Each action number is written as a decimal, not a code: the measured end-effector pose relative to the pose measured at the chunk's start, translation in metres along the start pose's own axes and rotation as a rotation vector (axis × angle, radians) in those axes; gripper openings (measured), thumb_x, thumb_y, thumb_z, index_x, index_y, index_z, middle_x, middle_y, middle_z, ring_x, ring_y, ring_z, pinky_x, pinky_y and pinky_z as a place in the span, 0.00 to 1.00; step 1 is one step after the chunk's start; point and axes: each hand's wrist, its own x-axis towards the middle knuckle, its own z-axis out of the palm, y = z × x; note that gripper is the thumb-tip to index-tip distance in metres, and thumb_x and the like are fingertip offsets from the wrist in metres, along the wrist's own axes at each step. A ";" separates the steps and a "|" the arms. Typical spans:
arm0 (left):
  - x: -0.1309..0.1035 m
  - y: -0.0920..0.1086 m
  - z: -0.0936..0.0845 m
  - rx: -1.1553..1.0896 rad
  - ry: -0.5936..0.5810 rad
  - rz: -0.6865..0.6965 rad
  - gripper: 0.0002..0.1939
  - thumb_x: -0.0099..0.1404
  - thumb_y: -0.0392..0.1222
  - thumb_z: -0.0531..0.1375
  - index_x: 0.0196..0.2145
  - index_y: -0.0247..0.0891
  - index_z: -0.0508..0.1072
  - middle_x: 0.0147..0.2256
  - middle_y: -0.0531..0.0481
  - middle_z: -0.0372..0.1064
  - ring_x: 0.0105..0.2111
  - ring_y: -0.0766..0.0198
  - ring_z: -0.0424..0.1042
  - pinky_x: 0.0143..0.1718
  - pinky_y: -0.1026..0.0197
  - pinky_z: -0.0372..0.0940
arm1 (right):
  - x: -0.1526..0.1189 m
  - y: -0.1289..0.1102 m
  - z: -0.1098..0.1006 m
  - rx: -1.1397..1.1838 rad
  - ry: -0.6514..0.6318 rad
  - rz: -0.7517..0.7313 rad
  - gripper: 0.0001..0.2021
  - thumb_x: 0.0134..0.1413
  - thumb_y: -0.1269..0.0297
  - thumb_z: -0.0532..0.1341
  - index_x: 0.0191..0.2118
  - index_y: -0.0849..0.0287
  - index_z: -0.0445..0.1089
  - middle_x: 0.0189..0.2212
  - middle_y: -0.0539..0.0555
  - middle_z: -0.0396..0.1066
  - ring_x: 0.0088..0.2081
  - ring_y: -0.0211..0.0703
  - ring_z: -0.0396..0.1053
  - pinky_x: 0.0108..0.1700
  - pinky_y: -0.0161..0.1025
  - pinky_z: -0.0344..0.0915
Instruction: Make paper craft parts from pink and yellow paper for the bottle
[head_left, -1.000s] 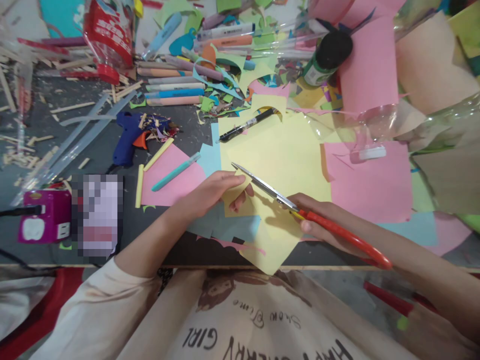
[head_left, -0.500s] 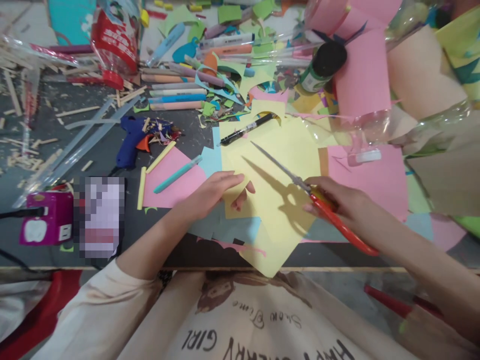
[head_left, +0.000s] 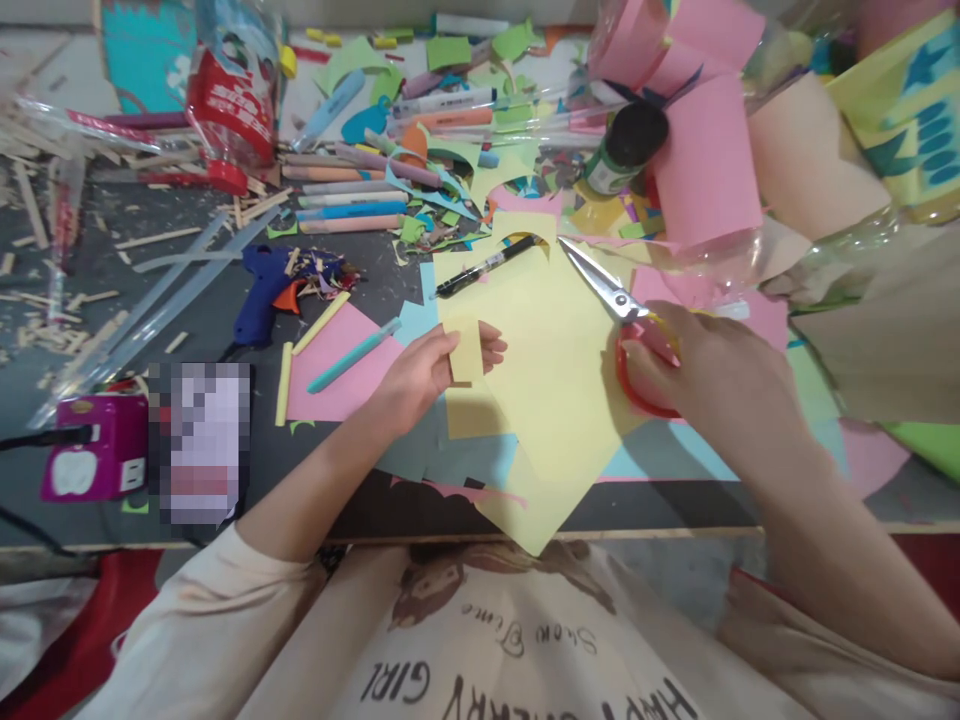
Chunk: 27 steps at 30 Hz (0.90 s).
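Between the thumb and fingers of my left hand [head_left: 420,370] is a small yellow paper piece [head_left: 466,350], held above larger yellow paper sheets [head_left: 555,380]. My right hand [head_left: 720,370] grips scissors [head_left: 619,300] by their red and yellow handles. The metal blades look closed and point up and left over the yellow paper. A black pen [head_left: 487,267] lies on the sheets beyond my left hand. Left of that hand, a teal marker [head_left: 355,355] rests on pink paper [head_left: 341,385].
A blue glue gun [head_left: 259,295] lies at the left, near a phone [head_left: 201,440] and a purple box [head_left: 97,445]. Markers [head_left: 352,200] and paper scraps crowd the back. A red-labelled bottle [head_left: 232,110], a black-capped jar [head_left: 626,145] and pink paper rolls [head_left: 709,160] stand behind.
My right hand has turned the scissors and shifted up, so the blades point farther right and away from my left hand. My left hand has rotated, bringing the small paper piece into sight.
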 end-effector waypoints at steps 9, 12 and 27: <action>-0.002 0.002 -0.001 0.159 0.096 0.096 0.17 0.64 0.51 0.55 0.38 0.36 0.76 0.35 0.48 0.71 0.35 0.62 0.69 0.34 0.63 0.64 | 0.015 -0.080 0.007 0.626 0.154 -0.312 0.28 0.64 0.57 0.48 0.66 0.64 0.50 0.46 0.64 0.69 0.43 0.53 0.71 0.37 0.47 0.69; -0.007 0.009 0.003 0.328 0.118 0.103 0.16 0.66 0.48 0.53 0.40 0.37 0.77 0.34 0.49 0.71 0.30 0.64 0.64 0.32 0.63 0.62 | 0.018 -0.093 0.032 0.905 0.083 -0.331 0.26 0.64 0.54 0.49 0.64 0.59 0.48 0.39 0.56 0.68 0.28 0.39 0.66 0.30 0.41 0.65; -0.006 -0.003 -0.003 0.565 0.118 0.284 0.17 0.66 0.51 0.57 0.47 0.43 0.78 0.33 0.51 0.67 0.35 0.64 0.67 0.39 0.62 0.64 | 0.034 -0.088 0.059 1.459 -0.297 -0.280 0.19 0.51 0.46 0.65 0.29 0.56 0.62 0.18 0.41 0.52 0.20 0.31 0.49 0.24 0.34 0.50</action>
